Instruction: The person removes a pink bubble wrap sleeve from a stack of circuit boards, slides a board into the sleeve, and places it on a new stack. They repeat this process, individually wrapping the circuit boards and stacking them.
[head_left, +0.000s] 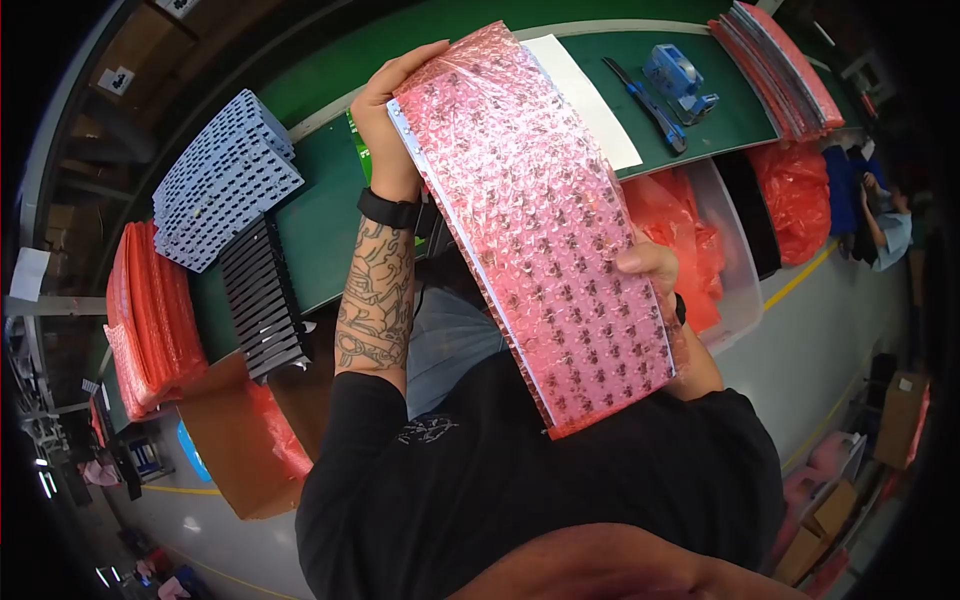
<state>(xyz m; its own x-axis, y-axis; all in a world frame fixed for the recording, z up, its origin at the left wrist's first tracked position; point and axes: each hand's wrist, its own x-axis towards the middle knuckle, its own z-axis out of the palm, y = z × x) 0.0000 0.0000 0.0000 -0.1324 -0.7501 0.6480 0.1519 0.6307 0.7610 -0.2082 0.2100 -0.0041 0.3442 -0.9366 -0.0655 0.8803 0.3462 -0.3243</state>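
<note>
A long flat panel in a pink bubble-wrap bag [540, 220] is held up at a slant in front of my body. Dark spots in rows show through the film, and a pale blue edge runs along its left side. My left hand [385, 125] is closed around the upper left corner, its fingers reaching over the top edge. On the lower right side, my right hand [655, 262] grips the panel with the thumb on top; its other fingers are hidden underneath. Behind the panel's upper right edge, a white sheet [590, 100] lies on the green tabletop [325, 190].
At the left are pale blue perforated panels [225, 180], black slatted parts [262, 300], red bubble bags [150, 310] and a cardboard box [235, 440]. A knife [652, 112], blue tape dispenser [680, 75], wrapped stack [780, 75] and clear bin [735, 260] are right. Another person [885, 225] sits farther off.
</note>
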